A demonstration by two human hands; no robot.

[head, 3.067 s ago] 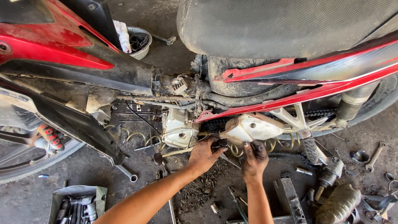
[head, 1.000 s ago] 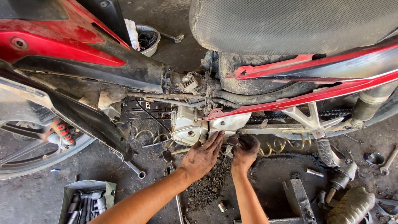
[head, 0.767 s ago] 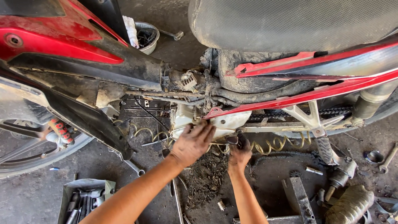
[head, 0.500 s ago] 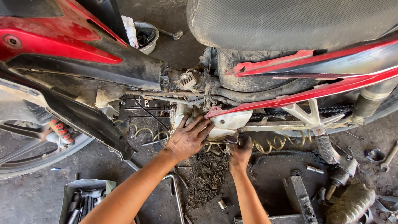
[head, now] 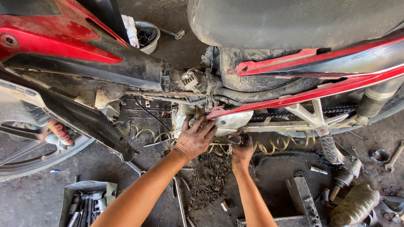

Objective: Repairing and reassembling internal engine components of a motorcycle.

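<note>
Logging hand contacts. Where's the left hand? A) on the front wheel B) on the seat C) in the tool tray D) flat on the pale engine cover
D: the left hand lies spread, fingers up, on the pale engine cover, beside the right hand.

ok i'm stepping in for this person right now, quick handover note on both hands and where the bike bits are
Left hand: spread flat on the pale engine cover under the red frame rail, holding nothing.
Right hand: fingers closed on a small dark part at the cover's lower edge; what it is cannot be told.
Around: coiled yellow hose runs beneath the cover, drive chain sits to the right, wrench and loose parts lie on the floor, tool tray lower left.
Done: side panels are off, engine exposed. Left: cover remains on the bike.
</note>
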